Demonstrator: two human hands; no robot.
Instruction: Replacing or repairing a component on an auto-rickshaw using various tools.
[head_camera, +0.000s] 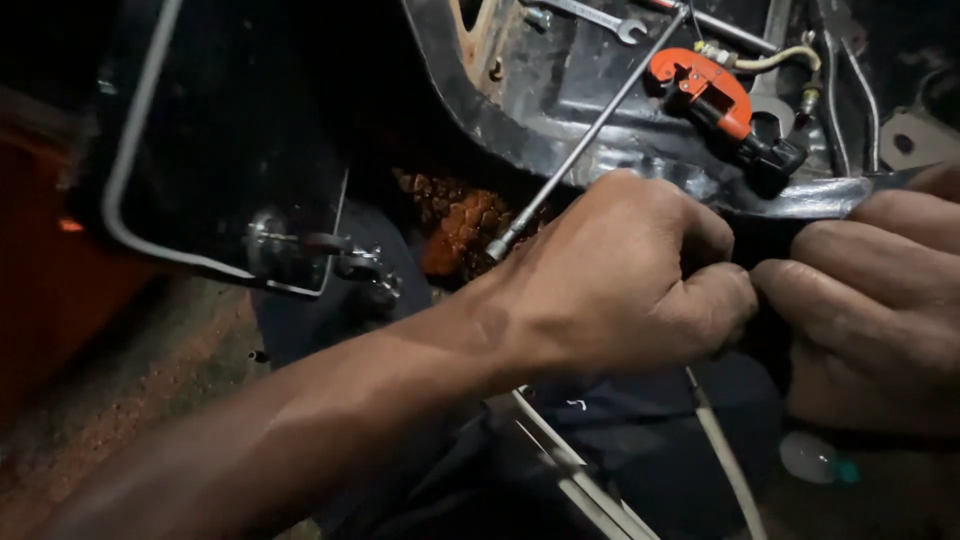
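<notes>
My left hand (620, 280) reaches in from the lower left, its fingers curled tight around something dark and hidden at the edge of a black metal tray (560, 140). My right hand (880, 300) comes in from the right, fingers bent, its fingertips meeting those of the left hand on the same dark thing. What they pinch is hidden by the fingers. A thin metal rod (590, 130) with a small fitting at its lower end runs diagonally just above my left hand.
An orange pipe cutter (715, 100) with a black knob lies in the tray, beside a spanner (600, 18) and thin metal tubes (770, 60). A bent metal rod (130, 170) frames a dark panel at left. Pale tubes (720, 450) run below the hands.
</notes>
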